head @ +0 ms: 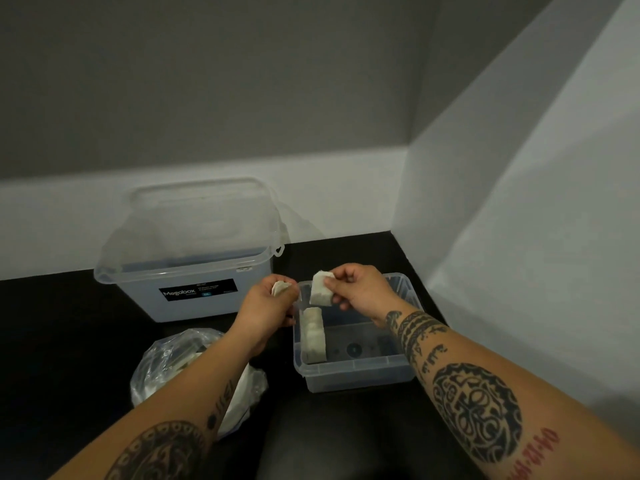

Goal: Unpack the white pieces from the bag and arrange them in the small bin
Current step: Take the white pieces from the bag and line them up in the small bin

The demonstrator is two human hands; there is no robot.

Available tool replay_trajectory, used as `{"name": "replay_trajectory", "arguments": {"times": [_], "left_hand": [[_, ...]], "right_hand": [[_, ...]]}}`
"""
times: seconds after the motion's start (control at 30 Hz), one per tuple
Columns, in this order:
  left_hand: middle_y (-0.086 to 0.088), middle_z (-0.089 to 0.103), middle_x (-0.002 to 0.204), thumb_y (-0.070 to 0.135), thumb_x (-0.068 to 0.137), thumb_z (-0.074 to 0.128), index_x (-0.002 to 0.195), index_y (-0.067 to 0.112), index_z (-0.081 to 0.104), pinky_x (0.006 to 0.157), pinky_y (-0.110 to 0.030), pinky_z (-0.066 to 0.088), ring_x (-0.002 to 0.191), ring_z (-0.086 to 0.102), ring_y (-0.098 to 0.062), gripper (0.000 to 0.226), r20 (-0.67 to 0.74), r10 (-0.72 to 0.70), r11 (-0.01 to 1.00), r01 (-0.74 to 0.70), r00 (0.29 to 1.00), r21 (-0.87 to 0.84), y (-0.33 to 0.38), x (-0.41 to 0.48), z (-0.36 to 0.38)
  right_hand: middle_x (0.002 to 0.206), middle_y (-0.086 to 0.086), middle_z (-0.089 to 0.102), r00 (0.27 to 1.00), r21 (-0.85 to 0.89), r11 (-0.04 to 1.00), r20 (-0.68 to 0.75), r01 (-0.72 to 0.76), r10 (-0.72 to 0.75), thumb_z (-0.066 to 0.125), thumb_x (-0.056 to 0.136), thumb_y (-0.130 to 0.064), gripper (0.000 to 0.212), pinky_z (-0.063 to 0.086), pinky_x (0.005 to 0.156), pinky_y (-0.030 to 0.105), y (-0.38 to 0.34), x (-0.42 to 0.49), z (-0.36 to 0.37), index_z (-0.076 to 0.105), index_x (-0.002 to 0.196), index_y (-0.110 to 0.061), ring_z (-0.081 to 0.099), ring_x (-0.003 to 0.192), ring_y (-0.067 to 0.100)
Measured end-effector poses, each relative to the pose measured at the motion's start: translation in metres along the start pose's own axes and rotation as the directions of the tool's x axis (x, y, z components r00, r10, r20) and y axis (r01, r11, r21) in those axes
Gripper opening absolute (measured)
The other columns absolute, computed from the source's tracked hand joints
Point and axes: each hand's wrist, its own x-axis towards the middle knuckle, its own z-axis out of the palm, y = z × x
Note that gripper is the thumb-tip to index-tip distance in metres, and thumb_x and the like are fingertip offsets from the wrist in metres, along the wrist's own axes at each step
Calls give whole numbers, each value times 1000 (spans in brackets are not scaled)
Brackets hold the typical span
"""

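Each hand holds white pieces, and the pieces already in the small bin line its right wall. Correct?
Not quite. The head view shows the placed row of pieces lining the left wall of the small bin, not its right. The rest holds: the left hand and right hand each hold white pieces.

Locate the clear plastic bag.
In the head view, the clear plastic bag lies lower left, partly under the left forearm, in front of the Megabox container and left of the small bin.
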Motion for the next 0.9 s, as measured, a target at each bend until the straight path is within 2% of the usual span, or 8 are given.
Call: {"name": "replay_trajectory", "arguments": {"times": [0.17, 0.23, 0.3, 0.4, 0.63, 0.7, 0.77, 0.9], "left_hand": [[-3, 67, 104, 28, 94, 73, 110, 26, 62, 64, -28, 57, 91, 67, -19, 20, -15, -62, 962, 64, 998, 264, -13, 3, 0], [-2, 66, 104, 29, 92, 75, 113, 27, 60, 58, -25, 56, 89, 69, -18, 26, -9, -106, 956, 104, 994, 275, -16, 1, 2], [-5, 69, 103, 29, 92, 75, 114, 26, 59, 58, -26, 58, 87, 71, -20, 28, -20, -144, 959, 145, 989, 243, -19, 1, 2], [-8, 71, 102, 29, 93, 74, 115, 24, 60, 60, -28, 59, 85, 72, -21, 27, -25, -189, 961, 190, 982, 199, -22, 2, 2], [-9, 73, 99, 28, 94, 74, 113, 23, 62, 57, -25, 57, 81, 72, -20, 24, -23, -197, 966, 198, 980, 165, -25, 5, 1], [-9, 73, 98, 28, 94, 73, 113, 22, 62, 55, -24, 56, 78, 71, -19, 23, -25, -191, 967, 192, 981, 164, -25, 4, 2], [-10, 72, 98, 27, 94, 73, 114, 21, 62, 53, -23, 55, 76, 70, -19, 23, -25, -191, 968, 193, 981, 160, -24, 4, 2], [-9, 72, 98, 27, 94, 74, 114, 20, 62, 54, -23, 56, 78, 71, -19, 24, -15, -195, 968, 195, 981, 160, -24, 4, 2]], "right_hand": [[97, 14, 76, 983, -209, 969, 104, -129, 154, 71, 94, -20, 14, 61, 80, 33, 28, 1, 12, 70, 107, -14, 73, 84, 22], [98, 12, 77, 969, -303, 938, 122, -171, 216, 72, 93, -21, 15, 63, 84, 37, 34, 2, 18, 69, 107, -16, 75, 91, 24], [99, 11, 77, 947, -396, 893, 142, -213, 289, 74, 92, -21, 14, 63, 83, 38, 40, 5, 24, 69, 105, -17, 74, 86, 21], [100, 10, 75, 915, -503, 824, 143, -261, 377, 76, 90, -19, 12, 63, 79, 32, 44, 8, 33, 69, 100, -17, 71, 82, 17], [101, 12, 76, 853, -464, 788, 119, -405, 509, 79, 86, -12, 23, 63, 84, 40, 53, 22, 46, 70, 107, -11, 77, 91, 24], [102, 13, 76, 836, -389, 797, 108, -463, 539, 80, 85, -9, 26, 63, 85, 43, 57, 26, 50, 69, 108, -9, 77, 91, 26], [103, 13, 75, 823, -313, 803, 100, -508, 560, 79, 85, -6, 28, 63, 84, 42, 58, 28, 55, 68, 110, -8, 77, 90, 25], [101, 13, 75, 829, -312, 802, 73, -510, 555, 77, 88, -11, 27, 64, 81, 37, 59, 28, 59, 66, 112, -5, 77, 88, 24]]}}
